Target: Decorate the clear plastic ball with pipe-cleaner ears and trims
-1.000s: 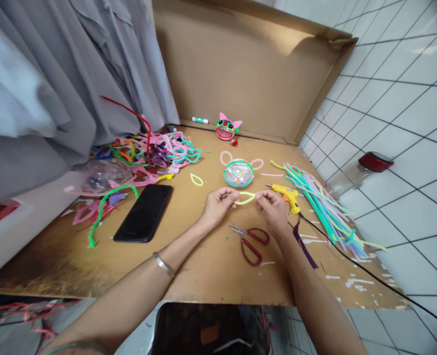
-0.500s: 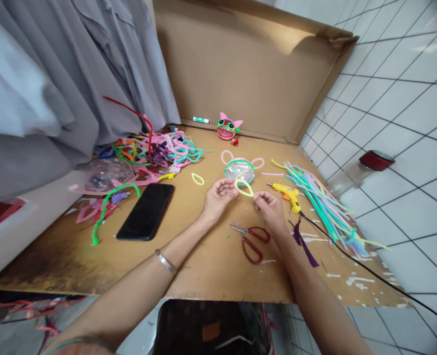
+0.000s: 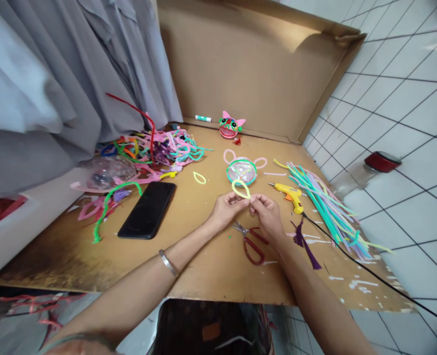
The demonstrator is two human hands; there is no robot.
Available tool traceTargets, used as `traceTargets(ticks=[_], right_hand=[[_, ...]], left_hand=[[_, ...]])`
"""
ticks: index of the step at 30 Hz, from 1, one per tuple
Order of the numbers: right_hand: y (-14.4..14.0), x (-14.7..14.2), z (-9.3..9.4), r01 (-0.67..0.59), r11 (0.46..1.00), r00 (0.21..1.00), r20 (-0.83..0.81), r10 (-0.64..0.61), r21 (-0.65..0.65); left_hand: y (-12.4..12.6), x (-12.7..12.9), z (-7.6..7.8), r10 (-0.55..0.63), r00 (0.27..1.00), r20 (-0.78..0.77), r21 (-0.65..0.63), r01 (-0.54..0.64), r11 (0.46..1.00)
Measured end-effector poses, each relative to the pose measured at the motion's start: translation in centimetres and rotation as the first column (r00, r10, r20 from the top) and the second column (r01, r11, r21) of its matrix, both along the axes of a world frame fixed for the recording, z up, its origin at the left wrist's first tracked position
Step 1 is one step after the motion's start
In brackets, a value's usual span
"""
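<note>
A yellow pipe cleaner [image 3: 240,189], bent into a pointed loop, is pinched by both hands above the table. My left hand [image 3: 227,209] grips its lower edge, while my right hand [image 3: 266,211] holds the pointed end; their fingertips nearly meet. Just beyond the loop is a clear round shell [image 3: 241,171] edged in green, with pink looped ears. A second yellow loop [image 3: 200,178] lies to the left. Red-handled scissors [image 3: 254,249] rest beneath my right hand, partly covered by it.
A yellow glue gun [image 3: 291,194] with a black cord lies right, beside bundled pipe cleaners [image 3: 320,204]. A black phone [image 3: 147,210] and a tangled pipe-cleaner pile [image 3: 166,148] are left. A finished lion-like head [image 3: 229,127] stands at the back. A purple tassel [image 3: 306,245] lies right.
My hands have come closer together. My right hand has moved towards my left, and the yellow loop has turned more upright above the fingertips.
</note>
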State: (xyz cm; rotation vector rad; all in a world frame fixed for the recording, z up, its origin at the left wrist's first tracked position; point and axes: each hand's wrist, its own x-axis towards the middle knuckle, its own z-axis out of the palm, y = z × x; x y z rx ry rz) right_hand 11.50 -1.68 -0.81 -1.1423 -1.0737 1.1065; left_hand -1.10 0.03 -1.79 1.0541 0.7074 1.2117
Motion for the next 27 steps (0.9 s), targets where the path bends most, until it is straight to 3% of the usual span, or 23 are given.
traceTargets(ticks=[6,12,27], right_hand=[[-0.10,-0.06,-0.05,-0.030,0.999,0.999,-0.034,0.029,-0.031],[-0.06,-0.13,-0.36,0.028,1.000,0.999,-0.037,-0.028,-0.009],[-0.33,-0.47,0.25,0.032,0.999,0.995,0.097,-0.033,0.009]], left_hand=[[0.02,-0.08,-0.12,-0.012,1.000,0.023,0.009,0.011,1.000],[0.18,-0.10,-0.44,0.033,0.999,0.014,0.005,-0.033,0.999],[0.02,-0.10,0.08,0.025,0.999,0.024,-0.033,-0.025,0.999]])
